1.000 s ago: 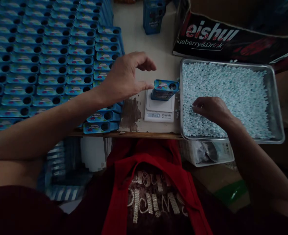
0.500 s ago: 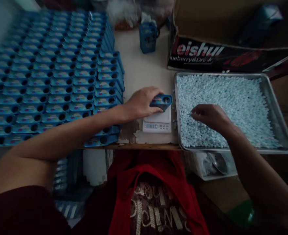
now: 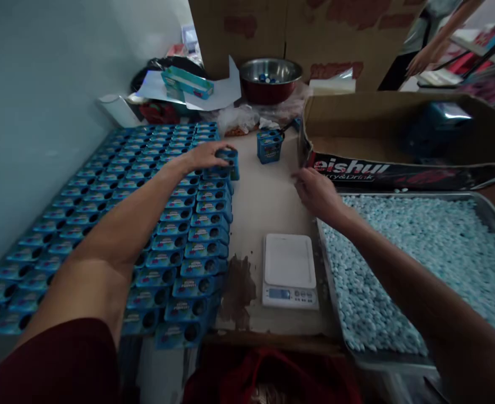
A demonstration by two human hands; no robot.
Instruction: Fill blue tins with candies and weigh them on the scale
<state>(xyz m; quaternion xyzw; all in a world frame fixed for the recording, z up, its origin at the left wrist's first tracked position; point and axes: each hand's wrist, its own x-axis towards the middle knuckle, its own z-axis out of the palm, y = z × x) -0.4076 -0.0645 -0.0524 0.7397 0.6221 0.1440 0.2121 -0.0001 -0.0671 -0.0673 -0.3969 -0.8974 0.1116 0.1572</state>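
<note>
My left hand (image 3: 209,155) grips a small blue box (image 3: 232,165) at the far end of the right-hand row of blue boxes (image 3: 205,233). Over the table, near the carton's left corner, is my right hand (image 3: 317,191); its fingers are bent together, and anything between them is too blurred to make out. The white scale (image 3: 289,262) has nothing on its plate. To its right lies a metal tray (image 3: 335,306) full of pale blue pellets (image 3: 399,252). Another blue container (image 3: 269,147) stands upright behind the scale.
A black-printed open carton (image 3: 407,171) stands behind the tray, a dark blue object inside. A steel bowl (image 3: 270,90), plastic bags (image 3: 237,119) and papers sit at the back. At the upper right a person's arm (image 3: 445,36) shows.
The view has tilted up. My left hand has carried the blue box from the scale to the rows at the left. My right hand has left the pellet tray and moved forward and left.
</note>
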